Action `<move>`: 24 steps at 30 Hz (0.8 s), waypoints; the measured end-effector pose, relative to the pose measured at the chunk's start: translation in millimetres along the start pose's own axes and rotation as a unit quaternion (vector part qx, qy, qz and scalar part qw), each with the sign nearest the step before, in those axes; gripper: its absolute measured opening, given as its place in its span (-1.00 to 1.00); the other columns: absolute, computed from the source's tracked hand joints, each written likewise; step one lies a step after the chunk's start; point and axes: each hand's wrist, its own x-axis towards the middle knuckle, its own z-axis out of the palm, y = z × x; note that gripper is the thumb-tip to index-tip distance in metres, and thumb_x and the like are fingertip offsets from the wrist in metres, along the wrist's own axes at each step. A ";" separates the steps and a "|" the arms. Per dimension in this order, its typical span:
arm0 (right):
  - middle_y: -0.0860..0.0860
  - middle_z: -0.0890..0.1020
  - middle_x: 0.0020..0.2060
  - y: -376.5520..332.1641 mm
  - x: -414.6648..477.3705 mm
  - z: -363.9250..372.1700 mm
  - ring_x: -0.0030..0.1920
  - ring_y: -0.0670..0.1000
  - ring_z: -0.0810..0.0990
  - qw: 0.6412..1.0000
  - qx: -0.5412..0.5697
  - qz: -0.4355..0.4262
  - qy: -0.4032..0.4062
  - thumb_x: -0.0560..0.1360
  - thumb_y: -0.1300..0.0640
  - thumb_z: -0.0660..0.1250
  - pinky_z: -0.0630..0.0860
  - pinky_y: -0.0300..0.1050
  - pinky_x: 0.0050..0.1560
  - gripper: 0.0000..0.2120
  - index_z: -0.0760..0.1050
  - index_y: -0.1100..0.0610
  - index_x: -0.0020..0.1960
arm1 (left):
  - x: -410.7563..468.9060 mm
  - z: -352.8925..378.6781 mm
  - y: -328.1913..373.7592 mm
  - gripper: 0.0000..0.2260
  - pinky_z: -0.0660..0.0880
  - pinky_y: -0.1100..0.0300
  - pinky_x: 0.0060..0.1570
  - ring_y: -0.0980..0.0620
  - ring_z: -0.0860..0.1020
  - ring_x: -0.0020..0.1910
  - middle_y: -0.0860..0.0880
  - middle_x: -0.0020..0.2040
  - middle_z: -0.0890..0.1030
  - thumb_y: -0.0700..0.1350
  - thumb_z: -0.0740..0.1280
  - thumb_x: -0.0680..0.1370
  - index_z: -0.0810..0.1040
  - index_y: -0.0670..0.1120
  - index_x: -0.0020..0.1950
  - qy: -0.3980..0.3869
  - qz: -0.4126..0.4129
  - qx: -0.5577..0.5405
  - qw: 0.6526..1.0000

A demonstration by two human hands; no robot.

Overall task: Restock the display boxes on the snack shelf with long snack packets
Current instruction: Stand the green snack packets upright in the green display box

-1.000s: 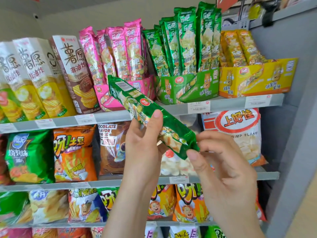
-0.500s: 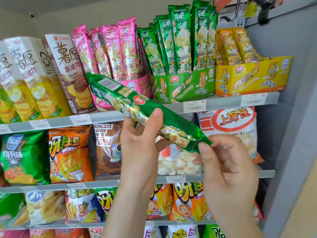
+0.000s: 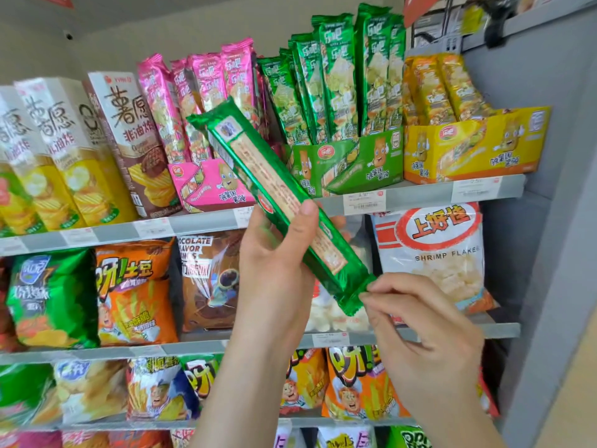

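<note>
At the centre of the frame the long green packet (image 3: 284,202) slanted from upper left to lower right, its printed back facing the camera. It was held in front of the shelf (image 3: 420,195), not yet in any box. The left hand (image 3: 274,270) gripped its middle, thumb across the face and fingers (image 3: 337,221) curled behind. The right hand (image 3: 420,334) pinched the crimped lower end.

To do this step well, the packet probably wanted turning front outward and standing upright. The right hand could then steer the lower end into the green display box (image 3: 361,163), right of centre, among the standing green packets (image 3: 336,85). It should be kept out of the pink display box (image 3: 210,185) just behind its upper end.
</note>
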 end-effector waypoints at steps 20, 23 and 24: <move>-0.22 0.57 -0.02 5.5 13.8 -13.9 -0.04 -0.16 0.56 0.974 0.000 0.128 -0.188 0.45 -0.10 0.35 0.55 -0.14 -0.18 -0.56 0.30 -0.45 0.24 | 16.3 2.4 14.8 -0.79 0.59 0.04 -0.06 0.07 0.59 -0.19 0.08 -0.23 0.63 0.16 0.40 0.43 0.65 0.05 -0.10 0.024 0.145 0.259 0.954; -0.21 0.50 -0.09 8.7 10.5 -13.3 -0.10 -0.11 0.51 0.975 -0.059 0.114 -0.180 0.49 -0.08 0.32 0.50 -0.14 -0.24 -0.53 0.26 -0.38 0.31 | 24.0 2.4 18.4 -0.86 0.61 0.01 -0.11 0.02 0.59 -0.23 0.01 -0.27 0.62 0.04 0.41 0.47 0.67 -0.01 -0.17 0.029 0.136 0.223 0.965; -0.22 0.47 -0.09 9.8 10.5 -13.3 -0.10 -0.11 0.49 0.975 -0.077 0.112 -0.177 0.50 -0.05 0.34 0.47 -0.13 -0.22 -0.52 0.27 -0.32 0.34 | 25.7 1.6 17.7 -0.85 0.63 0.03 -0.10 0.01 0.60 -0.23 0.00 -0.28 0.63 0.05 0.40 0.47 0.68 0.00 -0.19 0.030 0.121 0.210 0.970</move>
